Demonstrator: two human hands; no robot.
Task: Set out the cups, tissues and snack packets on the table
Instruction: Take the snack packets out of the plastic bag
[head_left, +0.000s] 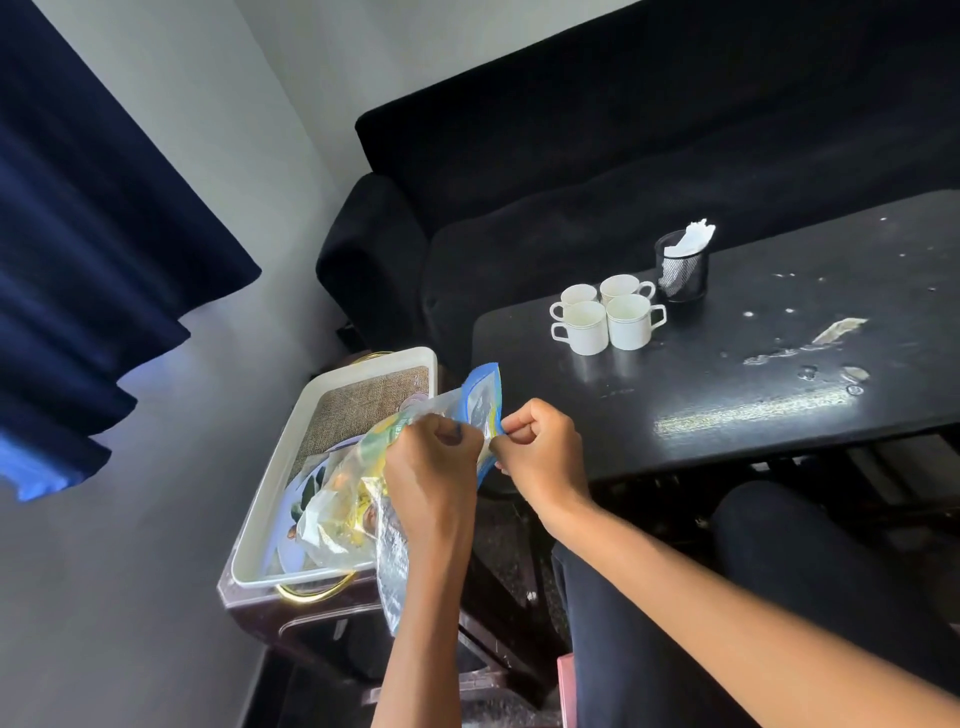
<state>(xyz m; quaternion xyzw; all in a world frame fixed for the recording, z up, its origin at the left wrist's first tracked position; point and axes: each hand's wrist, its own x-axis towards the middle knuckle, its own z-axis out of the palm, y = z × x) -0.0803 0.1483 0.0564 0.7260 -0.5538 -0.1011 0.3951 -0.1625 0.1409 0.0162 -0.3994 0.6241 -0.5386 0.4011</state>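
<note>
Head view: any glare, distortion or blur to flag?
Head view: a bright glare streak on the table near its front edge; wide-angle bending tilts the wall and curtain; sofa is crushed to black; hands and packet are slightly soft.

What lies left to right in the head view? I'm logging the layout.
Blue curtain → white tray → left hand → right hand → white cups → mesh tissue holder.

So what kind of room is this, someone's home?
Probably a home living room: a black sofa stands behind a low black table, dark blue curtains hang at the left, and white cups stand on the table.
</note>
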